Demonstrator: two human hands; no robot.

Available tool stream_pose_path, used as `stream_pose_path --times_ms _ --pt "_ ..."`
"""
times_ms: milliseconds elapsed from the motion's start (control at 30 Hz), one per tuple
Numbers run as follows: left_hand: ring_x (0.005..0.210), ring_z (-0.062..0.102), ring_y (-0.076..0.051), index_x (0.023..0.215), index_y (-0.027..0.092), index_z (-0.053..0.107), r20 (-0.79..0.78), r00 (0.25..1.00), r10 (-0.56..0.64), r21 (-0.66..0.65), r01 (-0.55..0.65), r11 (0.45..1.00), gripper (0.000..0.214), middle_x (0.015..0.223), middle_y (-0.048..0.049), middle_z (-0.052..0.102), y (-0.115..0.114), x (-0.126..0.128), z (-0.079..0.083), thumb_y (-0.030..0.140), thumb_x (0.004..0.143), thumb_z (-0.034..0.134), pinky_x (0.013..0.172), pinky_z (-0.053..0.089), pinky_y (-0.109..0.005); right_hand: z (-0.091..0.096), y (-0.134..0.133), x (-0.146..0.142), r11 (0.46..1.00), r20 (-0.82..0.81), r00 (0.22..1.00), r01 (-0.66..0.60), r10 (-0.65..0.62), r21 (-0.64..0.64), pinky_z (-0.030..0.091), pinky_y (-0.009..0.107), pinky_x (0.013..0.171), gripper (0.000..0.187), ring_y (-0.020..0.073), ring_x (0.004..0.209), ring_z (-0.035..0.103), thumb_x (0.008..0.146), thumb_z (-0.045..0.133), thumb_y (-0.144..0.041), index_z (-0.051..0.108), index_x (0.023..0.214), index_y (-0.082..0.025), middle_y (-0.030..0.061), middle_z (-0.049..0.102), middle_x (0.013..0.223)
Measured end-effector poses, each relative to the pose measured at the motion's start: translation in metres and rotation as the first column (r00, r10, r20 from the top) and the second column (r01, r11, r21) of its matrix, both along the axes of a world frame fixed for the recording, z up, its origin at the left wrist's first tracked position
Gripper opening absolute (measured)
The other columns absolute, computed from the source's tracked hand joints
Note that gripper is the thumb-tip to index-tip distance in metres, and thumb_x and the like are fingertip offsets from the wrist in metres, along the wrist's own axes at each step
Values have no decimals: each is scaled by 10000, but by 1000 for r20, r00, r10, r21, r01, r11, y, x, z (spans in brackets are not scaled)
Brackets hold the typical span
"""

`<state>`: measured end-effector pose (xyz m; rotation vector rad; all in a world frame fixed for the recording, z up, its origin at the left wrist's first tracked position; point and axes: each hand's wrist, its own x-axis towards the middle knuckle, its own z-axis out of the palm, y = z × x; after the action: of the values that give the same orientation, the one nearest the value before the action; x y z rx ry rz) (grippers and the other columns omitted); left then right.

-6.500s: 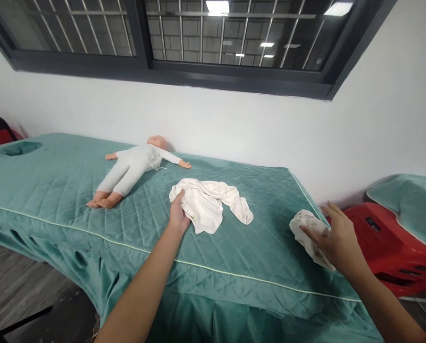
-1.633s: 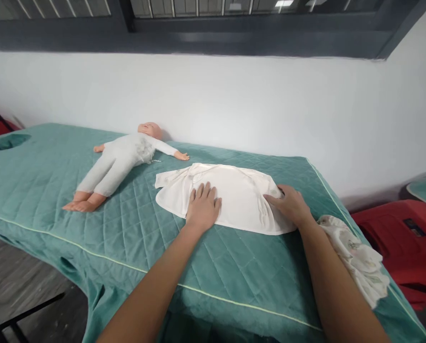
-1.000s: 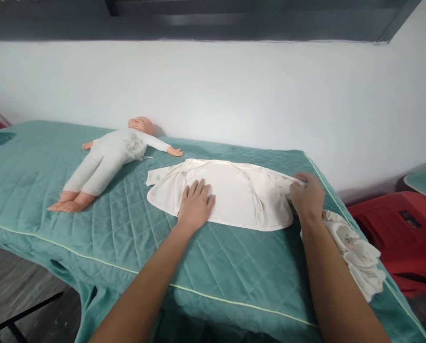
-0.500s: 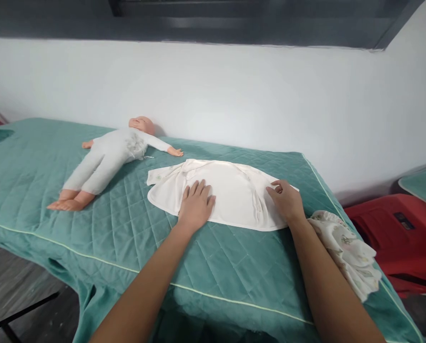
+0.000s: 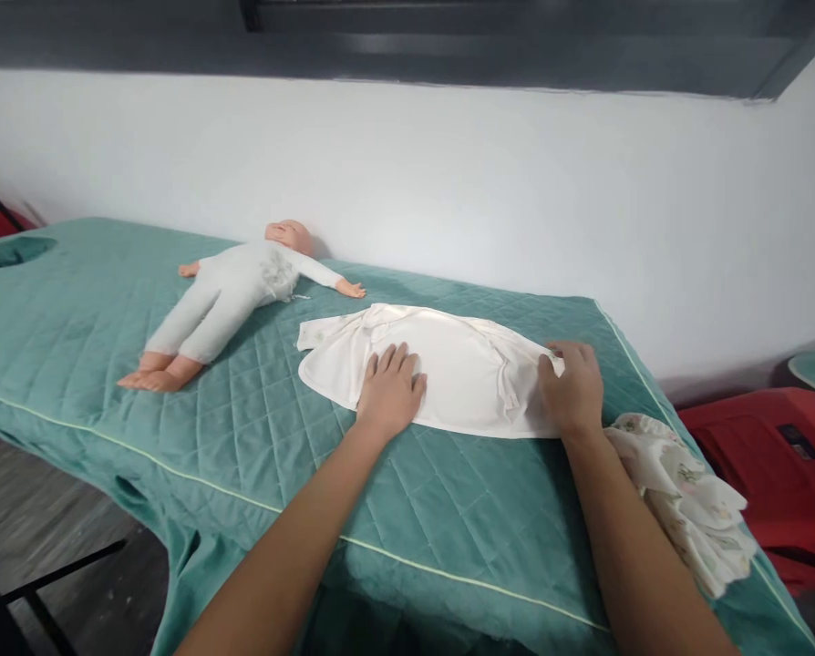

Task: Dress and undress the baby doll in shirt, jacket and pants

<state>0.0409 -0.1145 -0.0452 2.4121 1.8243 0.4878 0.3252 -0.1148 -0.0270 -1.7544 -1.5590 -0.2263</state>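
Note:
A white baby shirt [image 5: 448, 374] lies spread on the green quilted cover, one sleeve pointing left toward the doll. My left hand [image 5: 392, 392] rests flat on its left half, fingers stretched out. At the right end of the shirt, my right hand [image 5: 572, 390] has its fingers curled round the sleeve edge, with thumb and forefinger at the cloth; the fingertips are partly hidden. A baby doll [image 5: 233, 282] in a white body suit lies on its back to the left, one arm reaching toward the shirt.
A crumpled patterned cloth [image 5: 685, 497] lies by my right forearm at the bed's right edge. The green-covered bed [image 5: 448, 528] stands against a white wall [image 5: 448, 182]. Beyond its right end is a red chair-like object [image 5: 756, 456]. A face hole [image 5: 15, 251] shows at far left.
My right hand has moved outward along the shirt to its right end, curling at the sleeve. My left hand stays flat on the shirt. The view has shifted slightly left.

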Motion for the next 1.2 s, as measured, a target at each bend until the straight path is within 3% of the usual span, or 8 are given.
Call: stream_pose_path --times_ms 133,267,333,400,567,733,900,1200 --pt "1509 290 -258 1436 179 502 -2 1000 9 -11 -9 1000 519 1616 -65 366 1 2 0 397 1009 302 1245 231 -514 0 -1 -41 960 -13 960 -279 279 1 449 423 1051 324 259 1154 594 907 462 -274 618 1166 -159 149 655 1186" --pt "1532 234 -260 1511 167 417 -24 1000 -14 -48 13 999 591 1647 -67 293 9 4 -2 433 1012 244 1257 184 -519 -6 12 -95 873 36 913 -377 407 -311 349 440 1154 515 289 1358 469 939 469 -345 495 1383 -84 206 539 1434" --pt "1540 211 -265 1536 159 376 -36 999 -23 -77 20 997 631 1655 -74 268 17 3 -2 469 1010 219 1260 167 -518 -9 26 -116 831 101 919 -293 382 -472 301 459 1175 586 318 1429 385 963 440 -378 439 1435 -32 236 446 1520" --pt "1544 192 -274 1547 137 354 -46 999 -18 -102 14 995 667 1660 -90 249 29 2 -2 494 1006 198 1261 158 -509 -11 41 -129 826 170 942 -155 288 -541 250 483 1188 620 340 1475 304 992 385 -415 407 1461 -11 239 369 1575" --pt "1546 176 -282 1549 57 319 -62 998 -5 -120 -2 993 705 1656 -159 237 66 0 -1 485 1004 189 1261 149 -464 -15 65 -131 861 243 969 84 47 -501 175 453 1209 680 355 1463 314 1008 316 -463 369 1484 20 248 389 1557" --pt "1501 279 -298 1539 85 341 -18 998 56 -92 -58 994 675 1612 -154 348 96 3 3 474 1001 220 1236 219 -479 -17 68 -123 877 173 985 86 -4 -473 213 482 1196 726 391 1479 272 982 352 -480 296 1531 -9 263 323 1584" --pt "1478 315 -321 1559 72 287 54 991 124 -61 -120 991 660 1601 -182 353 112 8 4 419 998 267 1207 285 -478 -20 69 -118 903 102 995 44 0 -428 266 499 1175 731 388 1469 292 966 375 -449 254 1547 -23 275 294 1591" --pt "1480 316 -320 1534 2 327 11 995 103 -94 -102 990 664 1597 -201 356 111 10 4 387 1009 198 1217 267 -464 -18 72 -121 821 177 984 80 26 -565 267 486 1179 706 380 1482 288 1015 277 -473 305 1531 8 292 303 1587"
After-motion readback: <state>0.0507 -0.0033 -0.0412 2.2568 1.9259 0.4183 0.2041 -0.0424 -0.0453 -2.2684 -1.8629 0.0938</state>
